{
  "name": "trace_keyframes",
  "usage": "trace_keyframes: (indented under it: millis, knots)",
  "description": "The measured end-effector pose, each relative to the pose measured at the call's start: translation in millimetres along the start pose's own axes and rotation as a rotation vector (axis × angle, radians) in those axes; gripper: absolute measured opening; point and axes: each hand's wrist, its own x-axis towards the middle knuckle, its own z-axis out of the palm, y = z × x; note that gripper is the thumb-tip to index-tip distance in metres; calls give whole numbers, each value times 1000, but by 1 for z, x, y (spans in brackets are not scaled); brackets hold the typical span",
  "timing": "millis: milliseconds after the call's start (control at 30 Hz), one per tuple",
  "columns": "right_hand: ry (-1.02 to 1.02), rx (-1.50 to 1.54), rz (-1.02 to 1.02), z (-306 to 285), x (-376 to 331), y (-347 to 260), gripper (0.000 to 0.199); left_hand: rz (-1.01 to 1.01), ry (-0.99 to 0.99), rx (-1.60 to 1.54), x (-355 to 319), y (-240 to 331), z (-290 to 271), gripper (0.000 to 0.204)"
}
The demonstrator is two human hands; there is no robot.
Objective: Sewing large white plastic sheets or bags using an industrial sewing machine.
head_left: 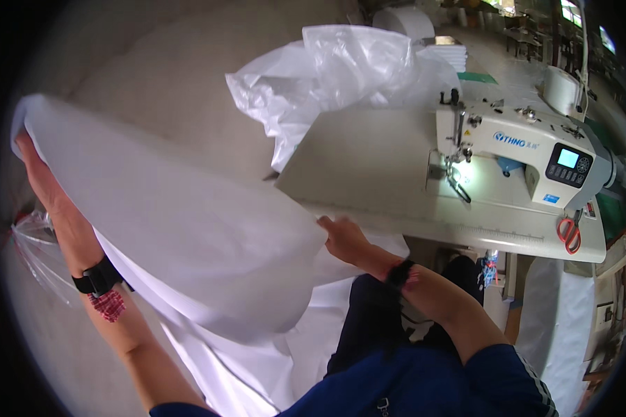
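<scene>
A large white sheet of cloth-like material (181, 208) is stretched between my two hands and drapes down over my lap. At the far left, my left hand (25, 146) holds up the sheet's far corner; most of its fingers are hidden by the material. My right hand (344, 240) is closed on the sheet's right edge, just in front of the sewing table's near edge (424, 221). On the table stands a white sewing machine (518, 142) with its lamp and small screen lit. Nothing white lies under its needle.
Red-handled scissors (570, 233) rest at the table's right end. Crumpled translucent plastic (348, 73) hangs over the table's far left side. Behind the machine stands a white thread cone (562, 90). Clear plastic (42, 240) lies on the floor at left.
</scene>
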Motion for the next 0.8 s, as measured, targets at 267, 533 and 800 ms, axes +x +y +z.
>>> trace_keyframes:
  millis: [267,533,800]
  knots:
    - [432,889,996,-274,-113,60,36,-145,438,805,-7,-95,-109,57]
    - [143,616,1413,-307,-173,17,44,-806,-457,1527,-82,-340,-137,65]
    - [551,858,1539,-291,-298,8,35,-800,-821,1247,-131,-469,5,74]
